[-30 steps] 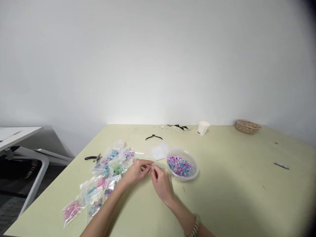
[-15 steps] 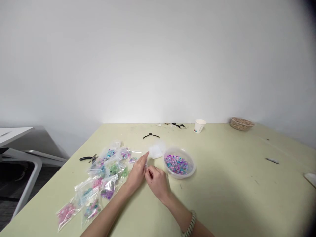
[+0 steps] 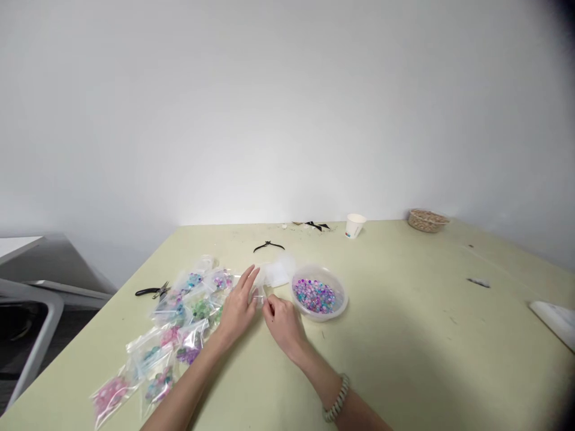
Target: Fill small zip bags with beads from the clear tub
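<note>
Between my hands is a small clear plastic bag [image 3: 259, 294]; what it holds is too small to make out. My right hand [image 3: 284, 323] pinches the bag's right edge with thumb and forefinger, the other fingers curled in. My left hand [image 3: 238, 308] is at the bag's left side with its fingers stretched out and apart, the thumb close to the plastic. Just right of my right hand stands a round clear bowl [image 3: 343, 305] of purple, blue and pink beads [image 3: 314, 296]. To the left lie several zip bags of beads [image 3: 191, 335], partly hidden by my left arm.
Sheer white bags [image 3: 279, 270] lie beyond my hands. Black-handled pliers [image 3: 153, 291] rest at the left, another black-handled tool [image 3: 268, 245] further back. A paper cup [image 3: 354, 225], black scraps [image 3: 317, 225] and a tub of brown bits [image 3: 426, 221] stand near the wall.
My left hand has moved a little left, away from my right hand, and its fingers have spread. More of the small bag shows between them. The view has shifted slightly right.
</note>
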A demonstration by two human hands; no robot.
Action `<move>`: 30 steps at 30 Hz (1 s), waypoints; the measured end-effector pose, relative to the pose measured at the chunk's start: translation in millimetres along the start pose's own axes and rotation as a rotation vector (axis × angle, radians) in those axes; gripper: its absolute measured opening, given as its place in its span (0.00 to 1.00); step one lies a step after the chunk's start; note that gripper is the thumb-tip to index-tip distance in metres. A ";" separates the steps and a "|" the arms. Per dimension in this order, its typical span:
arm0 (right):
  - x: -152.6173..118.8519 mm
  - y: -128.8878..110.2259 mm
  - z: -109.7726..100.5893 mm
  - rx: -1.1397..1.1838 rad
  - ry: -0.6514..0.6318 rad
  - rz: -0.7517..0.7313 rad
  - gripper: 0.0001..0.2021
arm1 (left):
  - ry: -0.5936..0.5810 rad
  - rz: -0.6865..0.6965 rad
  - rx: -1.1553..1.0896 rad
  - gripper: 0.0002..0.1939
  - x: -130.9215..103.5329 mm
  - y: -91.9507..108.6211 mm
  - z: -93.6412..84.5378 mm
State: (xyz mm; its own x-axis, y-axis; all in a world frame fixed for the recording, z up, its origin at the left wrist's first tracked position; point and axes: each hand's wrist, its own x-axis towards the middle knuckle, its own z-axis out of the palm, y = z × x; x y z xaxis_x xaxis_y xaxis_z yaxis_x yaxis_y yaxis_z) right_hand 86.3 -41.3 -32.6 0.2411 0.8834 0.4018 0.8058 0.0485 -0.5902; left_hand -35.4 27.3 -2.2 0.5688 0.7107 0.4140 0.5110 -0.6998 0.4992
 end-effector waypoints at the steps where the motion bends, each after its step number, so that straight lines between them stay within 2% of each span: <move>1: 0.6 0.7 -0.5 0.035 0.008 -0.004 0.13 | -0.026 0.062 0.012 0.33 1.0 0.4 -2.3; 5: 2.1 2.0 -0.3 0.217 0.066 -0.022 0.11 | -0.208 0.325 0.029 0.30 2.9 6.7 -9.4; 8: 2.5 0.2 1.9 0.403 0.062 0.042 0.11 | -0.265 0.373 0.023 0.27 2.1 11.5 -14.4; 14: 3.2 -2.2 10.8 0.753 0.010 0.183 0.12 | -0.218 0.352 0.091 0.29 5.0 3.6 -21.5; 19: 5.3 -0.1 15.8 1.046 -0.125 0.382 0.12 | -0.203 0.328 0.100 0.26 7.6 0.8 -25.2; 24: 5.8 -3.5 11.6 1.105 -0.151 0.478 0.10 | -0.262 0.301 0.031 0.30 7.0 3.2 -25.0; 30: 6.4 -7.3 3.7 1.174 -0.183 0.494 0.08 | -0.277 0.262 -0.132 0.25 5.7 2.9 -22.5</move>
State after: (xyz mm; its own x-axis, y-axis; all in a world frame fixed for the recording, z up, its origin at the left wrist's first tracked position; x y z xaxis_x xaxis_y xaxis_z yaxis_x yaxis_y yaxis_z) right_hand 80.0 -34.3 -28.3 0.2238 0.9713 -0.0807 -0.3257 -0.0035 -0.9455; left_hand -45.2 30.9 18.7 0.8299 0.4509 0.3286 0.2488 -0.8262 0.5054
